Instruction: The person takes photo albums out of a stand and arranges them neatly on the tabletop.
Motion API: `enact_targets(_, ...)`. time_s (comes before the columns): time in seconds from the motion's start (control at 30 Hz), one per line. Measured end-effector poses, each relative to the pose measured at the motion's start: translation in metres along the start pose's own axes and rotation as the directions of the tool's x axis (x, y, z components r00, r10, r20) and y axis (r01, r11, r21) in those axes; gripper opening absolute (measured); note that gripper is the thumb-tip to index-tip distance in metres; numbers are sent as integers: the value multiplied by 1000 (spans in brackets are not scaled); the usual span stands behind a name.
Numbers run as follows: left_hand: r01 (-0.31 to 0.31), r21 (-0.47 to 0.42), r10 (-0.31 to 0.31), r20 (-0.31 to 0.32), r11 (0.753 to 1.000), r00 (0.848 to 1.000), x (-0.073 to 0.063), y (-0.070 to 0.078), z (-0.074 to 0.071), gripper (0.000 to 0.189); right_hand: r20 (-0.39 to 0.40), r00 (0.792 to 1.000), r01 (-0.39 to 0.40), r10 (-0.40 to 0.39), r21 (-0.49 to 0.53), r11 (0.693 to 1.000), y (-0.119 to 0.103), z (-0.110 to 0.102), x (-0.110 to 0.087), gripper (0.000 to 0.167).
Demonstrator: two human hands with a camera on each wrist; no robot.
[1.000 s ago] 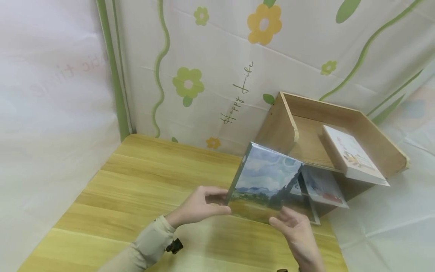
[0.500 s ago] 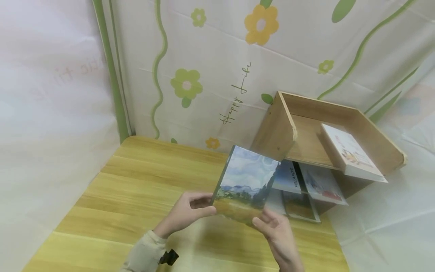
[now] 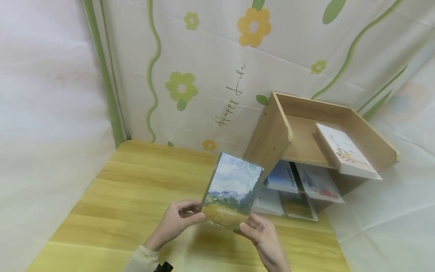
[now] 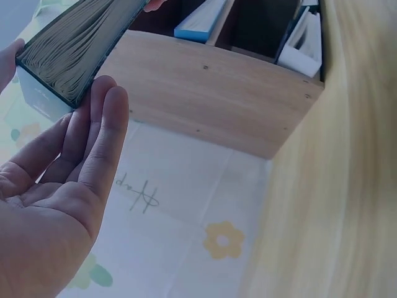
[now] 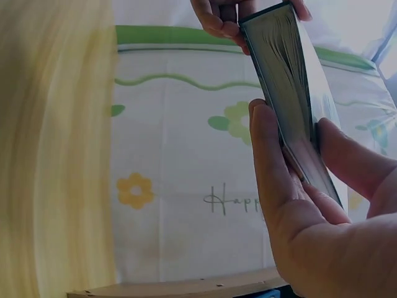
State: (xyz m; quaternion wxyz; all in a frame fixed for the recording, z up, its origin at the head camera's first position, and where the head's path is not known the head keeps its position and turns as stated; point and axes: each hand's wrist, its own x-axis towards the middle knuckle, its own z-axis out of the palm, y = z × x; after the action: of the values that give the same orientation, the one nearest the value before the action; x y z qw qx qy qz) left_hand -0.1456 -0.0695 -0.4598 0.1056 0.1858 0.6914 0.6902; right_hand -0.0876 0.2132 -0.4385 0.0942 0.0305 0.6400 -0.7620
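Note:
A thick book (image 3: pixel 232 189) with a painted landscape cover of clouds, hills and a golden field is held tilted above the table, left of the shelf. My left hand (image 3: pixel 176 219) grips its lower left edge between thumb and fingers. At the lower right corner, my right hand (image 3: pixel 263 238) pinches it. Page edges of the book (image 4: pixel 77 46) face the left wrist camera, beyond the fingertips of my left hand (image 4: pixel 68 180). The right wrist view shows my right hand (image 5: pixel 310 205) with thumb and fingers on opposite covers of the book (image 5: pixel 279 68).
A wooden shelf (image 3: pixel 268 128) stands at the back right. A white book (image 3: pixel 346 151) overhangs its top tier. Below lie a blue book marked POLAROID (image 3: pixel 283 176), a pale-covered book (image 3: pixel 319 183), a white one (image 3: pixel 268 200) and a dark-framed one (image 3: pixel 297 206). A patterned curtain hangs behind the table (image 3: pixel 136 189).
Both hands have carried the book left and slightly down, away from the shelf. The books on the lower tiers, partly covered before, now show. The head view has shifted slightly.

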Motion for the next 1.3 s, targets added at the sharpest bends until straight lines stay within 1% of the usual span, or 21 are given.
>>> enact_targets(0.1,11,-15,-11,-2,1000,1000,-2,-6,-4,41,30,999,-12,11,23,1000,6,4,4,68)
enact_targets(0.27,2,-5,-2,16,1000,1000,-1,-15,-12,42,58,997,-50,47,47,998,14,8,12,71)
enact_targets(0.37,10,1,-10,26,1000,1000,-1,-20,-17,43,73,995,-77,75,34,996,19,10,17,76)
enact_targets(0.53,56,17,-57,23,998,998,-6,-26,-30,47,80,991,-104,105,-25,994,29,16,29,78)
enact_targets(0.73,133,49,-133,-7,990,991,-11,-33,-50,50,81,990,-100,111,-128,987,40,29,49,74)
enact_targets(0.8,151,52,-150,-15,987,989,-11,-34,-56,53,80,991,-93,105,-146,985,43,35,56,71)
enact_targets(0.9,169,43,-168,-32,985,985,-11,-36,-65,56,77,994,-73,84,-130,989,46,44,67,66)
enact_targets(1.0,201,30,-198,-71,979,978,-11,-39,-72,59,69,995,-60,66,-91,994,50,53,76,64)
enact_targets(1.07,222,15,-220,-94,975,971,-11,-42,-75,61,57,997,-53,59,-95,994,53,58,81,63)
enact_targets(1.13,244,2,-242,-112,970,964,-12,-45,-78,62,44,997,-60,64,-95,994,54,62,85,62)
enact_targets(1.3,253,-16,-253,-122,967,960,-12,-51,-83,62,19,995,-92,94,-83,992,56,68,95,61)
